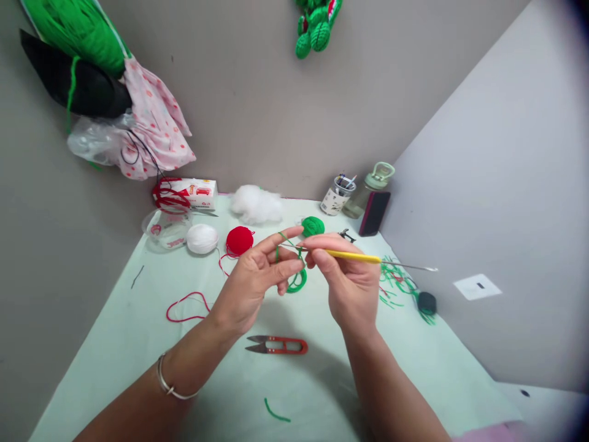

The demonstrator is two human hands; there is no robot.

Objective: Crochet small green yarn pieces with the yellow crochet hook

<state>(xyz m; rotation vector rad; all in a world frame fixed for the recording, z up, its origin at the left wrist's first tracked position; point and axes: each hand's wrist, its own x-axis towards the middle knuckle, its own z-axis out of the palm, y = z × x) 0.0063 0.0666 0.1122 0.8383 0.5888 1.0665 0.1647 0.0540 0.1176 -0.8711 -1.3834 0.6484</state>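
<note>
Pinches limp, probably featherlight green yarn loop in left hand, clamps stiff, slim crochet hook mid-handle in right hand.

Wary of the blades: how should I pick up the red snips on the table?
Probably pinch the snips by their red handle, from above at the right end: they lie flat on the table with the pointed blades facing left.

Bare forearms — slim silver bangle, left wrist
</note>
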